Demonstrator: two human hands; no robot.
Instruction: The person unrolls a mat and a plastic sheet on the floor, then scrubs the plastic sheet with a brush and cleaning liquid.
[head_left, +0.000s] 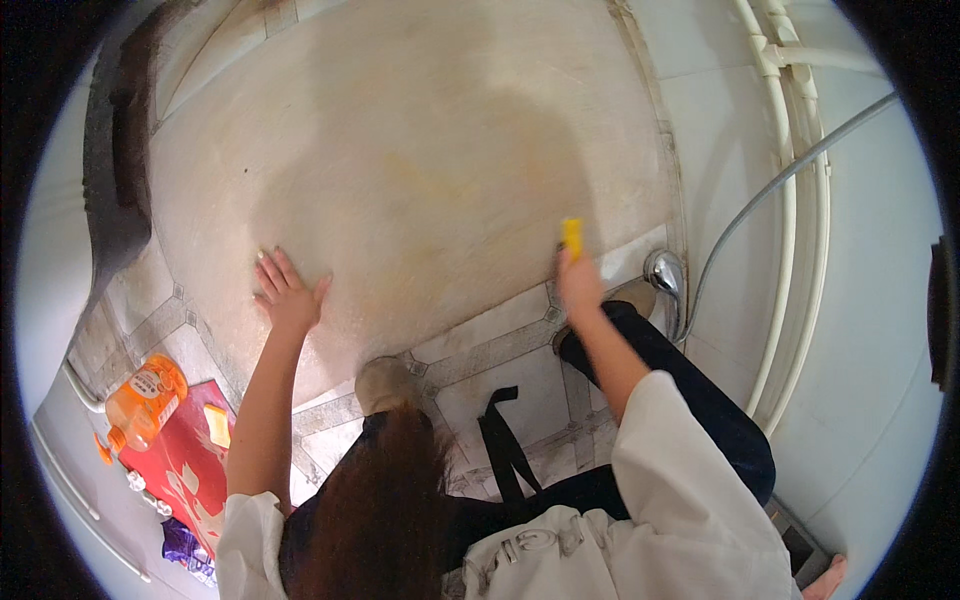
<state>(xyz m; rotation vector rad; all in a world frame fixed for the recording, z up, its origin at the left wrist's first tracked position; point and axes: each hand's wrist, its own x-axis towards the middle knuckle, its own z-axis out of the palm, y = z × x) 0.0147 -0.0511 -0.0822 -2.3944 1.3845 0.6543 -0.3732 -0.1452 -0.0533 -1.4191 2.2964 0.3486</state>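
Note:
A large beige mat-like sheet (420, 180) with faint yellowish stains covers much of the tiled floor. My left hand (288, 294) presses flat on its left part, fingers spread. Over the sheet's near right edge, my right hand (579, 286) grips a small yellow block-shaped thing (572, 236). Motion blurs this hand, and the yellow thing's kind cannot be made out. A chrome shower head (663, 270) rests on the floor to its right.
An orange pump bottle (146, 402) and a yellow sponge (217, 426) lie on a red patterned piece (190, 470) at left. White pipes (790, 220) and a grey shower hose (760, 190) run along the right wall. A black strap (500, 440) hangs between my legs.

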